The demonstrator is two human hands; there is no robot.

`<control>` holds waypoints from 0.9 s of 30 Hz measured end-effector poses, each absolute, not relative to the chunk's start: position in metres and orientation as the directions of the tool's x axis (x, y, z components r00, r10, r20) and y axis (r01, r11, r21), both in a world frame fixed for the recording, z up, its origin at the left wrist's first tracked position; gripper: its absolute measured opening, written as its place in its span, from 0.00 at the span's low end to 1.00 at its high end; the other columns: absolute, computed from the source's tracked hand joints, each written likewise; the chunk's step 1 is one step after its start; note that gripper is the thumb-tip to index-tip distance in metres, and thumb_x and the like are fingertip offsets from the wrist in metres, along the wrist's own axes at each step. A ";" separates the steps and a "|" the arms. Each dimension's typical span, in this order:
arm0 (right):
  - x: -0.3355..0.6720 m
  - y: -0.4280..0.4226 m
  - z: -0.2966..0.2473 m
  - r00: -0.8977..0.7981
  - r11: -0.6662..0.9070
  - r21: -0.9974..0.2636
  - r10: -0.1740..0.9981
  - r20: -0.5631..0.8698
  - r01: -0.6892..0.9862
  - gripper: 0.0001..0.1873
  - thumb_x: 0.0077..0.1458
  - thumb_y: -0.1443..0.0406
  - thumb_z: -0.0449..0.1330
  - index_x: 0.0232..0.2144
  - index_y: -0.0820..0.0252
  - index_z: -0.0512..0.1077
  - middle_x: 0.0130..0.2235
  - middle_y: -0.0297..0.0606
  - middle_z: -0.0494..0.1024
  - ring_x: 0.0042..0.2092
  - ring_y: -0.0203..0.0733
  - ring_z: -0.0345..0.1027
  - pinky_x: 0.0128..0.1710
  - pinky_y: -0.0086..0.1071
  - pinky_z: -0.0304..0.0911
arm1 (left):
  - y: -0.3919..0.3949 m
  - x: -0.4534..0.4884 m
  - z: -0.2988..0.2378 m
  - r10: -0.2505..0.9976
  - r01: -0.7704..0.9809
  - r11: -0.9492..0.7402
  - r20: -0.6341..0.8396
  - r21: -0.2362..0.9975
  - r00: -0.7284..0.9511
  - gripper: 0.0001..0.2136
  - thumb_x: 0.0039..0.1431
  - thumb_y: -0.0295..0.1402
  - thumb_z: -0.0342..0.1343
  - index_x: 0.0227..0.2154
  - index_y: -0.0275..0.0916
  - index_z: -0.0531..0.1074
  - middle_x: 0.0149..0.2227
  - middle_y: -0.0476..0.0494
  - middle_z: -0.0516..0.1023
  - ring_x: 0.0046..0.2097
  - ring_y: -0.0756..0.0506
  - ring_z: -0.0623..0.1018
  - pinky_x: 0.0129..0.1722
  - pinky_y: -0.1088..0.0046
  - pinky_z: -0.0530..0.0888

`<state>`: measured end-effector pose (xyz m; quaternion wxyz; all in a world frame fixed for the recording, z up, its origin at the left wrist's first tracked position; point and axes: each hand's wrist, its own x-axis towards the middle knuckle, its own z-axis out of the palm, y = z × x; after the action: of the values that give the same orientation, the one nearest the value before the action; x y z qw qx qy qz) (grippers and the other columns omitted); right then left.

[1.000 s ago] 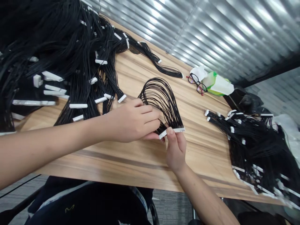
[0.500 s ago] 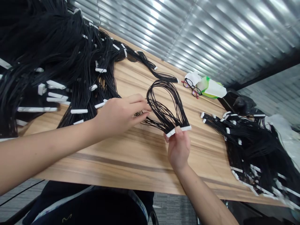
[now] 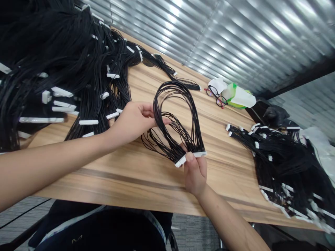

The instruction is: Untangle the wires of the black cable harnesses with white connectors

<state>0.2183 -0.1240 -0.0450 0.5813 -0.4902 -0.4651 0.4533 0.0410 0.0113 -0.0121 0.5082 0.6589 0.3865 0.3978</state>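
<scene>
Mid-frame, wires point(image 3: 198, 137) loop wider now, easier to part; left hand point(image 3: 136, 120) curled, perhaps pinching some; right hand point(image 3: 195, 175) pinching connectors point(image 3: 200, 154).

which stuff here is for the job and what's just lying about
In the job:
- held wires
- white connectors in the right hand
- left pile, right pile, likely: similar wires

Apparently just lying about:
- glasses
- green packet
- white wad

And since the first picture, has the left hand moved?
Yes: the left hand has shifted leftward, nearer the left cable pile, and farther from the near edge of the table.
</scene>
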 end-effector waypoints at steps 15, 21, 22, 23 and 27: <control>0.226 -0.125 -0.032 -0.178 -0.124 -0.986 0.979 -0.104 -0.109 0.26 0.66 0.42 0.58 0.26 0.53 0.71 0.25 0.33 0.67 0.28 0.41 0.61 0.30 0.36 0.67 | 0.021 0.031 -0.012 0.415 0.038 -0.863 0.663 0.504 0.624 0.09 0.73 0.38 0.59 0.41 0.48 0.84 0.36 0.49 0.87 0.40 0.49 0.84 0.47 0.73 0.77; 0.226 -0.126 -0.018 -0.334 -0.192 -0.978 0.930 -0.153 -0.087 0.30 0.64 0.38 0.56 0.23 0.52 0.65 0.24 0.32 0.63 0.28 0.40 0.58 0.29 0.37 0.66 | 0.033 0.026 -0.010 0.438 0.022 -0.726 0.436 0.688 0.786 0.12 0.69 0.45 0.60 0.40 0.49 0.87 0.24 0.48 0.79 0.26 0.51 0.75 0.28 0.74 0.71; 0.226 -0.126 -0.018 -0.341 -0.193 -0.977 0.928 -0.153 -0.088 0.29 0.64 0.38 0.56 0.24 0.52 0.65 0.25 0.32 0.62 0.28 0.40 0.58 0.29 0.37 0.65 | 0.032 0.026 -0.009 0.462 0.041 -0.708 0.418 0.705 0.782 0.13 0.68 0.47 0.61 0.39 0.49 0.88 0.23 0.48 0.78 0.26 0.51 0.74 0.27 0.74 0.70; 0.225 -0.127 -0.017 -0.347 -0.198 -0.976 0.925 -0.155 -0.089 0.29 0.64 0.38 0.56 0.25 0.52 0.66 0.25 0.31 0.62 0.28 0.40 0.58 0.29 0.37 0.65 | 0.031 0.026 -0.009 0.482 0.037 -0.689 0.420 0.724 0.769 0.13 0.66 0.48 0.62 0.37 0.48 0.88 0.22 0.48 0.77 0.25 0.51 0.74 0.27 0.74 0.69; 0.225 -0.129 -0.016 -0.374 -0.235 -0.966 0.910 -0.178 -0.112 0.27 0.64 0.39 0.57 0.28 0.52 0.66 0.26 0.30 0.62 0.28 0.39 0.57 0.28 0.35 0.62 | 0.021 0.030 -0.009 0.512 -0.097 -0.562 0.438 0.821 0.739 0.07 0.62 0.41 0.68 0.30 0.47 0.87 0.24 0.48 0.79 0.24 0.52 0.73 0.25 0.75 0.69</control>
<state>0.2248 -0.1287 -0.0162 0.3810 -0.4098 -0.4872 0.6704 0.0305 0.0214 -0.0088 0.4505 0.8163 0.1270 0.3384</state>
